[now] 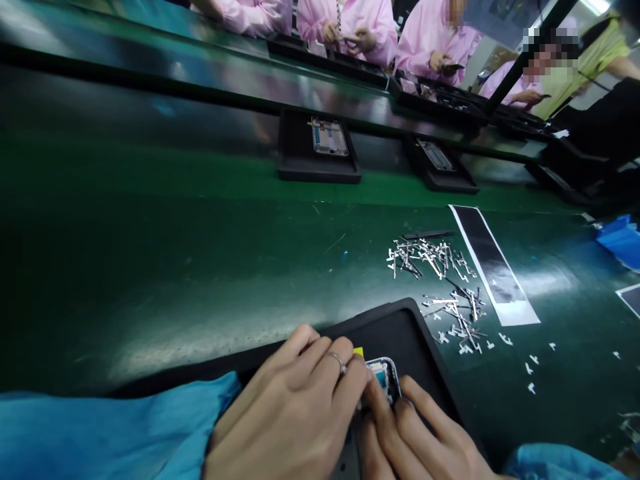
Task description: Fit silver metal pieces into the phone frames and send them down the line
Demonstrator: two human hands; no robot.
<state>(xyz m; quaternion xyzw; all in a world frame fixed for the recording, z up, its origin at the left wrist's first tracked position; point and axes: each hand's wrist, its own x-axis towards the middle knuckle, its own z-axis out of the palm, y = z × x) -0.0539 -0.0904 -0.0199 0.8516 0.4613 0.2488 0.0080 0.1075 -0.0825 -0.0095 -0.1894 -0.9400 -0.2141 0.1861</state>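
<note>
A phone frame (384, 373) with a silver rim lies in a black tray (400, 327) in front of me. My hands cover most of it, so only its upper corner shows. My left hand (300, 393), with a ring on one finger, is closed over the frame's left side. A small yellow tab (358, 351) pokes out beside its fingertips. My right hand (420, 427) grips the frame's right edge, its fingers bent and close to the left fingertips. Whether a small part is pinched between the fingers is hidden.
Right of the tray lie piles of small flex strips (433, 257), tiny white scraps (531, 388) and a black strip sheet (493, 267). Two trays with phone frames (330, 137) sit farther back. Co-workers in pink (345, 33) handle parts across the line. Something blue (620, 240) is at right.
</note>
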